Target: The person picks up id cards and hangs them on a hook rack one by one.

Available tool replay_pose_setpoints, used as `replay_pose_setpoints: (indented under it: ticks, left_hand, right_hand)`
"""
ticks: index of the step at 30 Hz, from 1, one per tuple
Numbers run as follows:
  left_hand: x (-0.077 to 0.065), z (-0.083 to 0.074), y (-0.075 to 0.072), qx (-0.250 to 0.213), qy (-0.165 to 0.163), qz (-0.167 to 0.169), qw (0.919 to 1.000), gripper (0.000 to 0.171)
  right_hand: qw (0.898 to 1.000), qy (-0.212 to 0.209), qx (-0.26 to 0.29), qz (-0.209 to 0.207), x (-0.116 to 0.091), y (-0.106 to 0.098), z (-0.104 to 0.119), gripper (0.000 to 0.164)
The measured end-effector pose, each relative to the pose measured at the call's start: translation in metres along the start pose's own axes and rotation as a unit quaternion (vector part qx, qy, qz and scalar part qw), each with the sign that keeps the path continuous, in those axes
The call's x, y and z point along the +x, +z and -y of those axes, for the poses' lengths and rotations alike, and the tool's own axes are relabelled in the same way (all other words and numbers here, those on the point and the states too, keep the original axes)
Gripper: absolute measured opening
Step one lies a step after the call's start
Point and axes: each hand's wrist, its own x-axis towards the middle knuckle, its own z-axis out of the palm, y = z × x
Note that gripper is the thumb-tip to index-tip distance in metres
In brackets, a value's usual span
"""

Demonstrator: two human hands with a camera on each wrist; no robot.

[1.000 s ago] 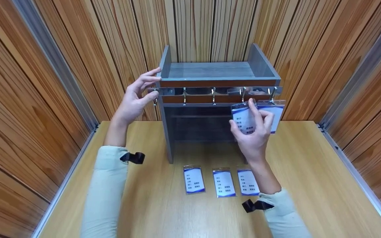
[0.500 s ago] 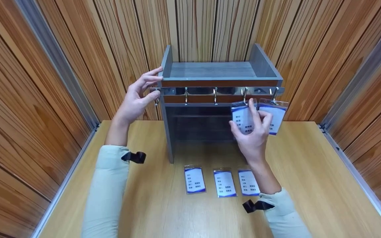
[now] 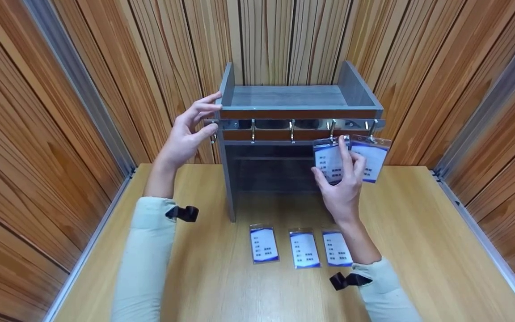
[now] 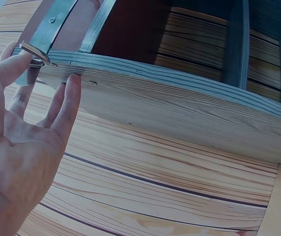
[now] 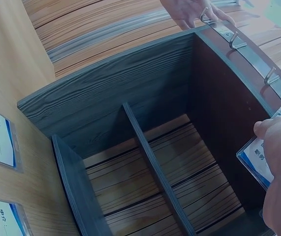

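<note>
My right hand [image 3: 344,188] holds a clear-sleeved name badge [image 3: 327,161] at the fourth hook [image 3: 333,129] of a metal hook rail [image 3: 271,124]. Its thumb is at the badge's left edge, its index finger near the top by the hook tip. A second badge [image 3: 373,158] hangs slightly tilted from the rightmost hook, partly behind the fingers. At the left end of the grey shelf unit [image 3: 228,179], my left hand [image 3: 183,138] touches the side panel with spread fingers. In the left wrist view its thumb lies against the end hook [image 4: 36,51].
Three more badges lie face up on the wooden table [image 3: 213,286] before the shelf: a left badge [image 3: 264,245], a middle badge [image 3: 304,250] and a right badge [image 3: 335,246], the last partly under my right forearm. Wood-panelled walls [image 3: 105,89] enclose the table.
The hanging badge on the rightmost hook has swung a little to the right and tilted. My right hand has barely shifted on its badge; my left hand keeps its place.
</note>
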Motion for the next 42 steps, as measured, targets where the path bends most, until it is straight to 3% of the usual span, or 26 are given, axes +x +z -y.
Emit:
replay_pose_setpoints:
  ticks: [21, 42]
  left_hand:
    - [0.001, 0.0, 0.001, -0.011, -0.006, -0.001, 0.9999, 0.037]
    - [0.0, -0.001, 0.001, -0.01, -0.009, -0.001, 0.9999, 0.036]
  right_hand:
    - [1.0, -0.025, 0.004, 0.013, -0.025, -0.015, -0.019, 0.074]
    - [0.996, -0.057, 0.002, 0.074, -0.049, -0.031, -0.044, 0.076]
